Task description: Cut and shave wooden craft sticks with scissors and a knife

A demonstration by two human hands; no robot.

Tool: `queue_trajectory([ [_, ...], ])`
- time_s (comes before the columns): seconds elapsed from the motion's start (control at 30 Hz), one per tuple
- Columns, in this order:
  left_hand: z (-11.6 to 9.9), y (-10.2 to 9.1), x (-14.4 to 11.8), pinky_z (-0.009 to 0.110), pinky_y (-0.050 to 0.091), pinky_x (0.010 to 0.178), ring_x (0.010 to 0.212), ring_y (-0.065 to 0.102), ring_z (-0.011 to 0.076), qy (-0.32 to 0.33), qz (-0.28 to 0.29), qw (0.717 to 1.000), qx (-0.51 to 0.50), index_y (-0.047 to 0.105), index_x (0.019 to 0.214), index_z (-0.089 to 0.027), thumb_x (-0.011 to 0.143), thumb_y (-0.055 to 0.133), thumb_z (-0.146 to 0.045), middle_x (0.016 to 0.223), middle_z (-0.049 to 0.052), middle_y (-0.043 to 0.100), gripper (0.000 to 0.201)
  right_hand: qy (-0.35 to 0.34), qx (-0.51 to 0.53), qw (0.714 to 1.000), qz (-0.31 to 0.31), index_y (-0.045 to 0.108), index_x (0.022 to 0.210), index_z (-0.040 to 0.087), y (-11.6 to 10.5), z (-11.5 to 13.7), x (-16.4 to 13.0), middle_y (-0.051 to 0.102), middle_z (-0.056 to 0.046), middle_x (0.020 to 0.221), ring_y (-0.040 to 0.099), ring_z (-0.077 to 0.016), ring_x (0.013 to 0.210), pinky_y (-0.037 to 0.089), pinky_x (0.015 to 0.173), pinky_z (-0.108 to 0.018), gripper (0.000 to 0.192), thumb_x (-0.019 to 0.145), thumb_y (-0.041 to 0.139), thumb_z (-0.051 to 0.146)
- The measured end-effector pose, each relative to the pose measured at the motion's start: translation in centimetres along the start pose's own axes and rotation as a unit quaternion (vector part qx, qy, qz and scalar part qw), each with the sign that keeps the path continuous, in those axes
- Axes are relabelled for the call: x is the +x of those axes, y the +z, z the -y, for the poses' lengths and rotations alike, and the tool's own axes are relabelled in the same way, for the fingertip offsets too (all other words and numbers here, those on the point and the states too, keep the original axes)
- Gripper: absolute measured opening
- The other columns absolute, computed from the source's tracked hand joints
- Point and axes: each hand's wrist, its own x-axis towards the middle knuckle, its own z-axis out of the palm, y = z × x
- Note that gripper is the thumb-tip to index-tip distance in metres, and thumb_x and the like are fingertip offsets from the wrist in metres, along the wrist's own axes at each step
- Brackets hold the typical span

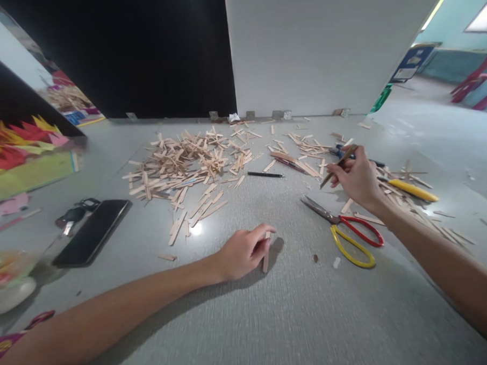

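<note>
The left hand point(240, 252) rested on the grey table point(274, 321) with its fingers curled and pinched on a short wooden stick point(266, 256). The stick stood nearly upright on the table, its long axis running from the fingertips down to the surface, with a slight lean. It was flat, pale and thin.

The right hand point(354, 179) was raised a little above the table, fingers closed around a slim brownish stick point(338, 166). This one pointed down and to the left from the fingers, and its upper end rose past the thumb. I could not tell what it was made of.

Just below the right hand lay scissors point(342, 229) with one red and one yellow loop handle, metal blades pointing up-left. Beyond the left fingers a loose pile of sticks point(186, 161) was spread, and a black pen point(265, 174) lay near it. A yellow knife point(413, 190) lay to the right of the right hand.
</note>
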Motion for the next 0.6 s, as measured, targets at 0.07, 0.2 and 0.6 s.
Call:
queue_trajectory([
  [0.07, -0.1, -0.1, 0.1, 0.021, 0.039, 0.057, 0.048, 0.045, 0.0102, -0.010, -0.005, 1.000, -0.004, 0.064, 0.126, -0.016, 0.108, 0.046, -0.024, 0.059, -0.007, 0.057, 0.026, 0.005, 0.031, 0.999, 0.013, 0.049, 0.110, 0.027, 0.2, 0.9, -0.5, 0.070, 0.002, 0.069, 0.062, -0.0188, 0.046, 0.055, 0.047, -0.036, 0.060, 0.072, 0.083, 0.059],
  [0.2, -0.2, -0.1, 0.2, 0.022, 0.039, 0.057, 0.048, 0.043, 0.0105, -0.023, -0.006, 1.000, -0.012, 0.063, 0.127, -0.016, 0.107, 0.047, -0.024, 0.057, -0.009, 0.052, 0.027, 0.001, 0.087, 0.994, 0.072, 0.049, 0.111, 0.027, 0.9, 2.7, -2.2, 0.071, 0.002, 0.071, 0.061, -0.0167, 0.044, 0.057, 0.045, -0.035, 0.059, 0.078, 0.082, 0.064],
  [0.6, -0.7, -1.1, 0.8, 0.030, 0.052, 0.076, 0.074, 0.064, 0.0180, -0.123, -0.052, 0.990, 0.052, 0.068, 0.118, -0.018, 0.096, 0.056, -0.016, 0.086, 0.003, 0.069, 0.025, -0.064, -0.010, 0.973, 0.223, 0.067, 0.087, 0.024, 2.8, 3.5, -5.5, 0.075, -0.005, 0.073, 0.066, -0.0198, 0.056, 0.056, 0.060, -0.036, 0.037, 0.086, 0.076, 0.059],
])
